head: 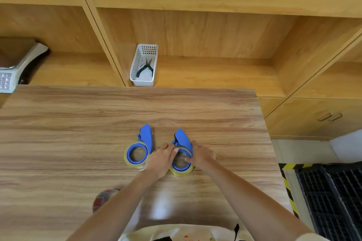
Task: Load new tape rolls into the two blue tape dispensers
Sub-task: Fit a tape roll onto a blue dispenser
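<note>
Right dispenser (183, 144) with tape roll (181, 171) is clasped between left hand (161, 159) and right hand (201, 155); second dispenser (146, 135) lies just left.

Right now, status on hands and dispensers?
Left hand and right hand both on right dispenser, tape roll seated. Left dispenser loaded, untouched. Table around them unobstructed.

A single head-worn wide-angle camera looks steeply down from above the wooden table (78, 133), facing the shelving (195, 33) at 12 o'clock; both forearms enter from 6 o'clock, close beneath the lens, edges visibly bowed.
</note>
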`<action>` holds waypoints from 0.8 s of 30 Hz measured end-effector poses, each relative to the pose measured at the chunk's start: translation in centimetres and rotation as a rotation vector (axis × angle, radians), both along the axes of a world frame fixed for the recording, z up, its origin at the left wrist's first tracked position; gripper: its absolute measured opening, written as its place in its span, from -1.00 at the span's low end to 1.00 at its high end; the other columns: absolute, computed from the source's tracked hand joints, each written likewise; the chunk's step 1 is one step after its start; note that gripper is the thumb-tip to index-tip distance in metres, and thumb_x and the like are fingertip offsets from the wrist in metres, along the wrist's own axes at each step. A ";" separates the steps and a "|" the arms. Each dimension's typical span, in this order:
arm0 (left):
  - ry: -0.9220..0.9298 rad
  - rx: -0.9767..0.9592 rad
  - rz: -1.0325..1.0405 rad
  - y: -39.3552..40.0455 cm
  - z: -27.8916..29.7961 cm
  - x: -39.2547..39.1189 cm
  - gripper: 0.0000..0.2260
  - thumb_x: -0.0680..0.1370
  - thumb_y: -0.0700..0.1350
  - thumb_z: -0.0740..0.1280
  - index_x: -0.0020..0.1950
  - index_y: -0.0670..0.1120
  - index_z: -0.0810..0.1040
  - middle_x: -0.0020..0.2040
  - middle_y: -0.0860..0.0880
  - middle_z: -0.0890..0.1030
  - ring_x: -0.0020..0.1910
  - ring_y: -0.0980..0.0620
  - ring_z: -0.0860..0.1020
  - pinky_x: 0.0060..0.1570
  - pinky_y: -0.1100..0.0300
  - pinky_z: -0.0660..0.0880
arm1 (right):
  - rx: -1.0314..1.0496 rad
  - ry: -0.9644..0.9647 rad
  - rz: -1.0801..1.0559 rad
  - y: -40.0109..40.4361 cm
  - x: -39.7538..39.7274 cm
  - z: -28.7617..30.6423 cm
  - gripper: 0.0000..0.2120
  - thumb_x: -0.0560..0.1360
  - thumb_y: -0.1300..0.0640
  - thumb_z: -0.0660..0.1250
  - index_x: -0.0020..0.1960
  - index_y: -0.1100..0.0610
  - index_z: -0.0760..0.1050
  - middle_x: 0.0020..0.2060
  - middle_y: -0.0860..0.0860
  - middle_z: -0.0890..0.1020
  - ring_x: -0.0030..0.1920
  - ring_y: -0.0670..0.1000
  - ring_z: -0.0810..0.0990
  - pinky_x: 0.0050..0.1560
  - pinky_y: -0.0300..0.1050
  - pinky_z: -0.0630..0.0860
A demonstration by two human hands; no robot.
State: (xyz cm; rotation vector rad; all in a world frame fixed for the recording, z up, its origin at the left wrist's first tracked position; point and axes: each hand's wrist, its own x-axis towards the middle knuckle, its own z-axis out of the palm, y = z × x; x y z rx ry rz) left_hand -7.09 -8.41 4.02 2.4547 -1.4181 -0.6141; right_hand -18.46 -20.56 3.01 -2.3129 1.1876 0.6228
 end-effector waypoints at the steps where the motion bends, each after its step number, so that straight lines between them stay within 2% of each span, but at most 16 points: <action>1: 0.000 -0.006 0.007 0.0 0.1 0.0 -0.66 0.68 0.10 0.01 0.28 -0.01 0.45 0.16 0.01 0.53 0.10 -0.09 0.57 -0.23 0.12 0.37 | -0.003 0.014 0.004 0.1 0.1 -0.1 -0.35 0.52 -0.16 0.29 0.49 0.04 0.14 0.25 0.05 0.55 0.17 0.14 0.59 -0.04 -0.02 0.45; 5: 0.063 -0.114 0.093 0.2 -0.3 0.9 -0.75 0.68 0.07 0.03 0.12 0.01 0.45 0.03 0.02 0.56 -0.04 -0.07 0.57 -0.25 0.06 0.48 | 0.075 -0.033 -0.089 -0.4 0.0 -0.4 -0.42 0.54 -0.06 0.27 0.47 0.05 0.16 0.24 0.08 0.56 0.17 0.16 0.59 -0.02 0.00 0.48; 7: 0.212 -0.179 0.214 0.2 -0.2 1.5 -0.83 0.68 0.05 0.06 -0.03 0.08 0.39 -0.09 0.04 0.55 -0.16 -0.03 0.54 -0.24 0.07 0.45 | 0.206 -0.109 -0.175 -0.8 -0.3 -0.4 -0.43 0.52 -0.03 0.31 0.45 0.06 0.21 0.23 0.09 0.56 0.11 0.16 0.62 0.03 0.05 0.56; 9: 0.420 -0.256 0.370 -0.1 0.5 1.9 -0.81 0.68 0.01 0.09 -0.12 0.11 0.37 -0.19 0.06 0.51 -0.23 0.02 0.49 -0.20 0.10 0.38 | 0.377 -0.254 -0.315 -1.2 -0.6 -0.2 -0.50 0.52 0.05 0.34 0.40 0.10 0.28 0.20 0.12 0.57 -0.01 0.14 0.67 0.00 0.07 0.64; 11: 0.622 -0.248 0.509 -0.6 1.5 2.1 -0.82 0.68 0.04 0.09 -0.03 0.08 0.45 -0.10 0.05 0.53 -0.06 0.00 0.52 -0.06 0.09 0.41 | 0.495 -0.388 -0.430 -1.3 -0.9 0.2 -0.59 0.53 0.13 0.35 0.33 0.13 0.34 0.19 0.15 0.58 -0.03 0.10 0.64 -0.03 0.03 0.65; 13: 0.887 -0.172 0.629 -1.2 2.4 2.0 -0.73 0.68 0.07 0.10 0.22 0.00 0.49 0.19 0.07 0.53 0.21 0.03 0.47 0.23 0.08 0.38 | 0.606 -0.476 -0.508 -1.3 -0.9 0.8 -0.59 0.53 0.15 0.36 0.34 0.10 0.35 0.24 0.13 0.57 0.09 0.11 0.60 0.06 0.07 0.61; 14: 1.037 -0.145 0.665 -1.4 2.8 1.9 -0.69 0.67 0.10 0.11 0.27 0.00 0.50 0.25 0.05 0.55 0.24 0.03 0.49 0.29 0.07 0.37 | 0.672 -0.506 -0.532 -1.2 -0.8 1.1 -0.57 0.54 0.15 0.36 0.37 0.09 0.34 0.27 0.11 0.56 0.16 0.12 0.59 0.14 0.10 0.58; 16: 1.267 -0.111 0.668 -1.5 3.6 1.5 -0.63 0.63 0.20 0.13 0.22 0.03 0.57 0.17 -0.03 0.66 0.16 -0.02 0.59 0.27 0.01 0.45 | 0.772 -0.532 -0.533 -1.1 -0.5 1.9 -0.58 0.55 0.14 0.35 0.37 0.06 0.33 0.26 0.06 0.57 0.23 0.12 0.58 0.20 0.07 0.55; 18: 1.408 -0.156 0.627 -1.5 3.9 1.2 -0.58 0.59 0.27 0.14 0.20 0.05 0.61 0.13 -0.06 0.70 0.14 -0.06 0.63 0.22 -0.08 0.51 | 0.818 -0.546 -0.507 -1.1 -0.4 2.6 -0.67 0.57 0.15 0.32 0.29 0.01 0.34 0.16 0.02 0.59 0.16 0.08 0.59 0.05 -0.11 0.57; 20: 1.484 -0.257 0.568 -1.3 3.7 1.1 -0.56 0.56 0.29 0.17 0.22 0.04 0.58 0.16 -0.05 0.68 0.13 -0.06 0.64 0.09 -0.08 0.56 | 0.842 -0.580 -0.525 -1.1 -0.4 2.9 -0.71 0.57 0.21 0.31 0.25 0.02 0.36 0.03 0.00 0.62 0.03 0.05 0.62 -0.05 -0.21 0.56; 22: 1.514 -0.319 0.533 -0.7 3.7 1.3 -0.47 0.48 0.27 0.34 0.28 -0.07 0.47 0.20 -0.09 0.64 0.17 -0.10 0.61 0.04 -0.10 0.59 | 0.850 -0.608 -0.553 -1.2 -0.6 2.6 -0.67 0.56 0.29 0.30 0.28 0.06 0.37 -0.07 -0.05 0.62 -0.10 -0.01 0.63 -0.06 -0.20 0.57; 24: 1.527 -0.282 0.424 0.0 3.8 1.6 -0.39 0.35 0.18 0.54 0.23 -0.11 0.45 0.18 -0.13 0.60 0.18 -0.11 0.57 0.21 -0.18 0.50 | 0.854 -0.609 -0.545 -1.3 -0.6 2.6 -0.60 0.54 0.31 0.31 0.32 0.07 0.35 -0.06 -0.04 0.62 -0.11 -0.03 0.64 -0.06 -0.20 0.59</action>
